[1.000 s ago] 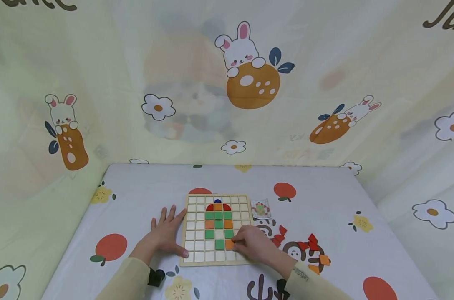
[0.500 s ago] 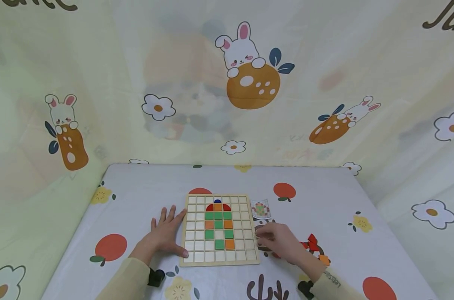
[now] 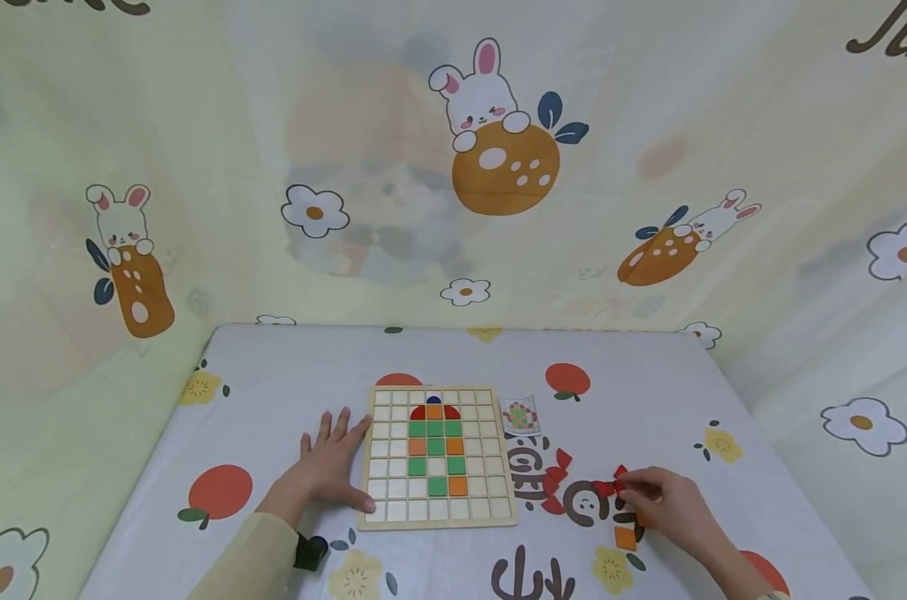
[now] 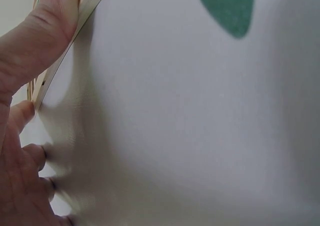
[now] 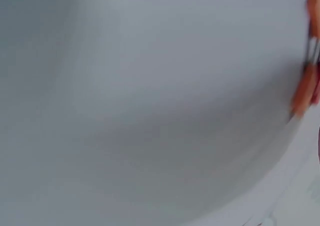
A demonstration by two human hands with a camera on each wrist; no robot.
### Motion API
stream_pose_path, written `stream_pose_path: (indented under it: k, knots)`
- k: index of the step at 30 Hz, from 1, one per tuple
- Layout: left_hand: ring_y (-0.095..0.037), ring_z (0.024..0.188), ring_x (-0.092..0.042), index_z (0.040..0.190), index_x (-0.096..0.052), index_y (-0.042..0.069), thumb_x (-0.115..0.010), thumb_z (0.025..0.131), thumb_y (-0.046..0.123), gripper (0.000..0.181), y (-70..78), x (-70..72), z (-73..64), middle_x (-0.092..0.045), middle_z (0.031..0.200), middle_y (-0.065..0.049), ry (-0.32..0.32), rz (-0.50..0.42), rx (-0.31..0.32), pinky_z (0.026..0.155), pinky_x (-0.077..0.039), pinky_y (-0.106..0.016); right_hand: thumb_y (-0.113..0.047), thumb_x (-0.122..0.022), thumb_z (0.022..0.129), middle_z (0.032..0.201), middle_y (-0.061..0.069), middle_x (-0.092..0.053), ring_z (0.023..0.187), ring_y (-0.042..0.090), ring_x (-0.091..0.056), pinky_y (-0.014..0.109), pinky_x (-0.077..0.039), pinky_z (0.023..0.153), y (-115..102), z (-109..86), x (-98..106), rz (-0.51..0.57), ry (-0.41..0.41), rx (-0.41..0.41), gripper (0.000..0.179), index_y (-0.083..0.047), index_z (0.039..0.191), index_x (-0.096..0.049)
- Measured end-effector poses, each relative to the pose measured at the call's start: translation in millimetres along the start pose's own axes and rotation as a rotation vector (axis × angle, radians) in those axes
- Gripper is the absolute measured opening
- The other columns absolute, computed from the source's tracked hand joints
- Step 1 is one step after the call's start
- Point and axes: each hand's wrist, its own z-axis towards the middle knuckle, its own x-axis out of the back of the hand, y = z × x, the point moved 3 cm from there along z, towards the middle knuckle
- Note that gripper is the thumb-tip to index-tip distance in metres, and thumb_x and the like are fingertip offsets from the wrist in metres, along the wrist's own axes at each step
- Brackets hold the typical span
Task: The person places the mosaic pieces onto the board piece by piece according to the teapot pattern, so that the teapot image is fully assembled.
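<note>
A wooden grid board (image 3: 438, 524) lies on the table, with green, orange, red and blue tiles forming a pattern in its cells. My left hand (image 3: 326, 467) rests at its left side, fingers spread, thumb on the lower corner and index finger at the edge. In the left wrist view the thumb (image 4: 37, 38) presses along the board's wooden rim (image 4: 65, 60). My right hand (image 3: 674, 508) reaches low over loose tiles at the right, its fingertips at the red tiles (image 3: 605, 489). One orange tile (image 3: 625, 538) lies just below this hand; another is partly hidden under it.
A small pattern card (image 3: 520, 416) lies beside the board's upper right corner. Several red tiles (image 3: 554, 479) sit between the board and my right hand. A printed cloth (image 3: 288, 358) covers the table, and a patterned curtain (image 3: 236, 150) hangs behind.
My right hand has left the orange tile in the board's lower part and moved right to the loose tiles. My left hand stays at the board's edge.
</note>
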Motion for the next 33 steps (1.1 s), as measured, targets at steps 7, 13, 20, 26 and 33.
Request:
stream_pose_path:
  k: [7,13,20,26,33]
  knots:
    - [-0.052,0.156,0.003,0.163,-0.025,0.014,-0.097,0.059,0.047,0.13,1.7,0.8,-0.9,-0.007,0.171,-0.025,-0.001,-0.004,0.003,0.118,-0.001,-0.078,-0.015,-0.078,0.09,0.099,0.005,-0.074,0.083,0.016,-0.058,0.018,-0.05,0.065,30.0,-8.2,5.4,-0.031,0.005,-0.068,0.032,0.001,0.118,-0.073]
    - [-0.053,0.156,0.003,0.163,-0.026,0.014,-0.098,0.059,0.046,0.131,1.6,0.4,-1.5,-0.007,0.171,-0.025,0.004,-0.003,0.003,0.118,-0.002,-0.078,-0.02,-0.082,0.087,0.101,0.005,-0.074,0.083,0.016,-0.058,0.018,-0.049,0.065,43.7,-11.2,3.9,-0.02,-0.018,-0.114,0.041,0.002,0.12,-0.072]
    - [-0.052,0.156,0.002,0.163,-0.026,0.015,-0.098,0.058,0.047,0.131,2.4,1.5,-2.8,-0.008,0.171,-0.024,0.013,-0.002,0.002,0.118,-0.002,-0.078,-0.02,-0.087,0.081,0.104,0.004,-0.072,0.084,0.014,-0.058,0.017,-0.051,0.068,48.6,-13.5,5.4,-0.097,-0.009,-0.027,0.038,-0.004,0.113,-0.076]
    - [-0.052,0.156,0.003,0.163,-0.026,0.015,-0.097,0.059,0.047,0.13,1.7,0.5,-2.6,-0.008,0.171,-0.024,0.01,-0.004,0.005,0.119,-0.002,-0.078,-0.019,-0.087,0.08,0.104,0.004,-0.072,0.086,0.015,-0.059,0.015,-0.05,0.068,50.4,-13.7,5.6,-0.108,-0.017,-0.017,0.037,-0.004,0.112,-0.077]
    - [-0.051,0.157,0.003,0.163,-0.026,0.015,-0.097,0.059,0.046,0.13,1.1,-0.6,-1.2,-0.008,0.171,-0.023,0.011,-0.005,0.006,0.119,-0.002,-0.078,-0.017,-0.085,0.082,0.103,0.005,-0.072,0.086,0.016,-0.059,0.016,-0.05,0.068,50.7,-13.2,4.4,-0.097,-0.023,-0.023,0.035,-0.002,0.112,-0.076]
